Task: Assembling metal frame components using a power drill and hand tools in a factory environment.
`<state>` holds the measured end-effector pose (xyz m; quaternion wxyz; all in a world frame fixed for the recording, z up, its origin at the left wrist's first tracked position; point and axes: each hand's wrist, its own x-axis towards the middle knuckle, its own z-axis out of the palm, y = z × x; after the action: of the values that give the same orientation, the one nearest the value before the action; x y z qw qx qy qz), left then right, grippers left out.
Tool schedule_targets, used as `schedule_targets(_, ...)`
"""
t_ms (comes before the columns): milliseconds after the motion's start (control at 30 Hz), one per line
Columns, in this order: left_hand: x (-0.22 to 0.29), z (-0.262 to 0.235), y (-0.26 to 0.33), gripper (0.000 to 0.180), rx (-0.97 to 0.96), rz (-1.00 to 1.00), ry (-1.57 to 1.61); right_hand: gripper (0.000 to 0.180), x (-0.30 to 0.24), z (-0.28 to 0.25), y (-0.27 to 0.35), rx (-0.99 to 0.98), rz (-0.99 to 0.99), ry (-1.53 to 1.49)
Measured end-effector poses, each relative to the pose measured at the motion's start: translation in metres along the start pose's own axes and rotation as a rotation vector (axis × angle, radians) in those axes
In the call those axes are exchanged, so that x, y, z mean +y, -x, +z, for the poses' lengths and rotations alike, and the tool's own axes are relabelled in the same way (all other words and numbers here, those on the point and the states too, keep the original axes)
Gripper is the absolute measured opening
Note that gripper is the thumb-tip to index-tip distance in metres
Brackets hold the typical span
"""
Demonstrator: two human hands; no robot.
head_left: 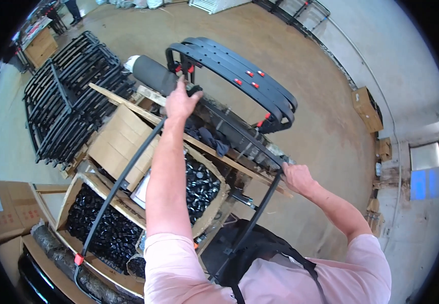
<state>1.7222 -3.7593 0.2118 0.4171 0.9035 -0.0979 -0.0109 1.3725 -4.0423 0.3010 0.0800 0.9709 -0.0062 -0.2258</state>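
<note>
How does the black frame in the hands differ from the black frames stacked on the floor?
The black tubular metal frame, gripped by left hand and right hand, is single and raised over boxes; the black metal frames piled on the floor are many and untouched. The held one carries a red clip. Both are black.

Concrete floor [331, 131] seen bare at middle and right. Stack of black metal frames [67, 101] laid on floor at left. Cardboard boxes [366, 109] set along floor's right edge by wall. Wooden crate [39, 48] placed near far left corner. Open cartons of small black parts [108, 228] set at near left.
</note>
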Motion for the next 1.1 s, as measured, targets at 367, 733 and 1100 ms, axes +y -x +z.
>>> schedule_targets(367, -0.058, -0.064, 0.003, 0.078, 0.453, -0.096, -0.059, 0.031, 0.006, 0.033, 0.000, 0.097, 0.038, -0.012)
schedule_targets(733, -0.098, -0.092, -0.002, 0.055, 0.543, -0.341, -0.435, 0.039, 0.004, 0.035, -0.001, 0.138, 0.054, -0.051)
schedule_targets(1100, 0.013, -0.028, -0.016, 0.057, -0.333, 0.013, -0.634, 0.033, 0.000, 0.024, 0.007, 0.090, 0.060, -0.027)
